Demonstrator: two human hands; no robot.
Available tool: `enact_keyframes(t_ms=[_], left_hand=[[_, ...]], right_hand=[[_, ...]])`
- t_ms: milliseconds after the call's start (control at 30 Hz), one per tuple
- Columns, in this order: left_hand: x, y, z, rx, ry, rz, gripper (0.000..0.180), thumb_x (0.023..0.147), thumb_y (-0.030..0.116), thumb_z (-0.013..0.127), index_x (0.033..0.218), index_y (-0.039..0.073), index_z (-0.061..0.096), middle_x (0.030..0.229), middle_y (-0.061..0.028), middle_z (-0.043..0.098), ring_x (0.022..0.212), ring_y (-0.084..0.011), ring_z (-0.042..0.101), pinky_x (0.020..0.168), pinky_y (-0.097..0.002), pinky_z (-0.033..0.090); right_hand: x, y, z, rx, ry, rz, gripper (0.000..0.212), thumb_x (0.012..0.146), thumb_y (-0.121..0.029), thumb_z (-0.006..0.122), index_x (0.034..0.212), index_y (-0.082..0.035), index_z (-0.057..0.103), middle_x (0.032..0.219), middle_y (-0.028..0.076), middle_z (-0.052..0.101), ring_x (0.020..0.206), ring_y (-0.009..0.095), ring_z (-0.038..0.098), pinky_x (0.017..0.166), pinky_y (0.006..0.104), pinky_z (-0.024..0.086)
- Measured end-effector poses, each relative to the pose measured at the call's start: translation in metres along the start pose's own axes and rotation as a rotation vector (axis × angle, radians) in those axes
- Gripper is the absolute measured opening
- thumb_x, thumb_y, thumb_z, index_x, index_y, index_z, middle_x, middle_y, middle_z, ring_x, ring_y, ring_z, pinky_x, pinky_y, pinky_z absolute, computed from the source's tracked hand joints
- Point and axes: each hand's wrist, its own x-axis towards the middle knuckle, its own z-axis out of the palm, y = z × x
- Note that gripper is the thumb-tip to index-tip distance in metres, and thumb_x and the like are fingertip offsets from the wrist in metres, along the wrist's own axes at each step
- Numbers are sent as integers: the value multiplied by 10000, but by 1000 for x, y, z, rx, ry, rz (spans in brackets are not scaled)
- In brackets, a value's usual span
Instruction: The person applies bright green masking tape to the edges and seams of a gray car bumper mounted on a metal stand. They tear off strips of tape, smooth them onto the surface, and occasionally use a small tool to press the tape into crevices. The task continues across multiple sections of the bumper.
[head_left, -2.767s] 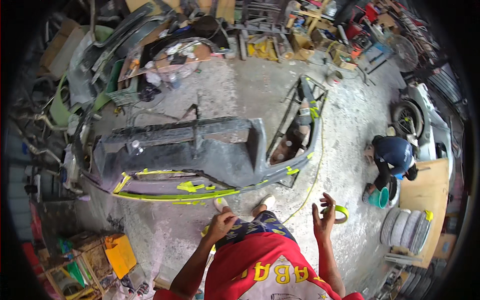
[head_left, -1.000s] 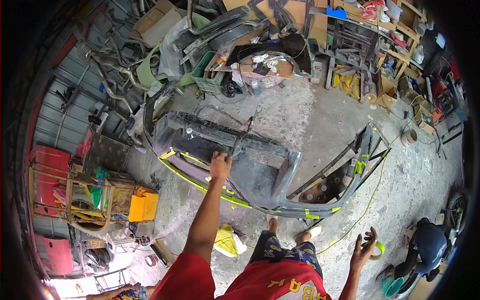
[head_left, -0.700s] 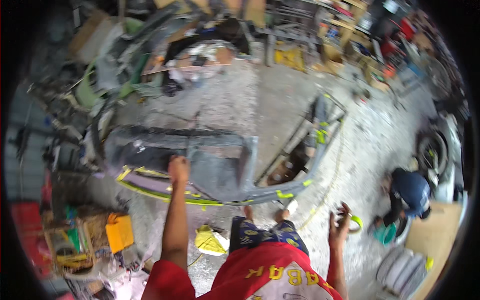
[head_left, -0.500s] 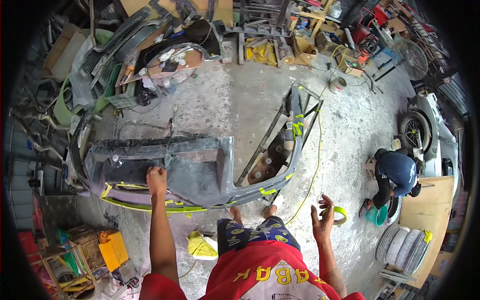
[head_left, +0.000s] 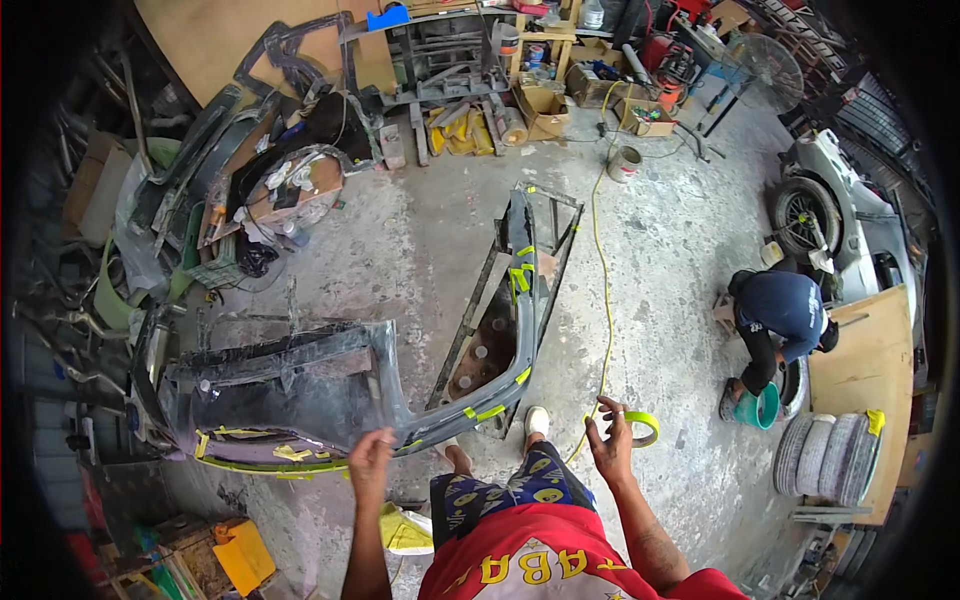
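Note:
A large grey car bumper lies on the floor in front of me, with strips of yellow-green tape along its lower edge and more on its right arm. My left hand is raised over the bumper's near edge. Its fingers are closed in a pinch; anything between them is too small to make out. A roll of yellow-green masking tape hangs on the outer side of my right hand, which holds it with the fingers curled, right of the bumper.
A dark metal frame supports the bumper's right side. A yellow cord runs across the floor. At the right, a person bends over a teal bucket by stacked tyres. Car parts crowd the left; a yellow cloth lies near me.
My left hand has drawn back from over the bumper's middle, toward me and right. The right hand still has the tape roll. The view has shifted, and one foot has moved.

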Motion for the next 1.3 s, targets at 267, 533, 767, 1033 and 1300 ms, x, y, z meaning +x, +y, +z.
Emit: enact_keyframes(t_ms=[267, 533, 767, 1033, 1300], left_hand=[[-93, -18, 119, -92, -51, -217, 246, 1025, 173, 658, 1183, -11, 703, 973, -52, 732, 816, -78, 636, 741, -230, 514], [-158, -20, 129, -120, 147, -342, 252, 1024, 180, 653, 1150, -28, 716, 953, -67, 739, 790, -104, 647, 739, -256, 528], [-166, -47, 128, -207, 250, -414, 226, 1015, 142, 651, 1130, -41, 717, 912, -73, 739, 753, -111, 650, 713, -259, 530], [-188, -75, 109, -123, 289, -508, 236, 999, 176, 664, 1122, -12, 737, 913, -80, 757, 743, -124, 681, 711, -276, 544], [-184, -83, 98, -148, 297, -572, 231, 996, 163, 660, 1112, -20, 739, 917, -89, 760, 743, -133, 693, 709, -277, 555]], right_hand=[[98, 64, 14, 9, -190, -253, 453, 848, -52, 727, 1289, -92, 634, 1074, 184, 626, 1009, 358, 600, 894, 447, 493], [185, -34, 90, -2, -521, -900, 373, 839, -48, 727, 1200, -141, 708, 1045, 150, 637, 989, 359, 584, 824, 444, 494], [224, -19, 249, -806, -963, -1314, 261, 824, -237, 765, 1079, -186, 770, 1080, 104, 691, 1047, 312, 684, 882, 453, 548], [220, 29, 329, -887, -1118, -1330, 209, 854, -219, 676, 985, -88, 774, 1086, 164, 705, 1094, 359, 678, 965, 469, 531], [217, 52, 350, -986, -1190, -1258, 245, 917, -237, 609, 1036, -79, 753, 1174, 132, 685, 1181, 360, 620, 977, 492, 508]])
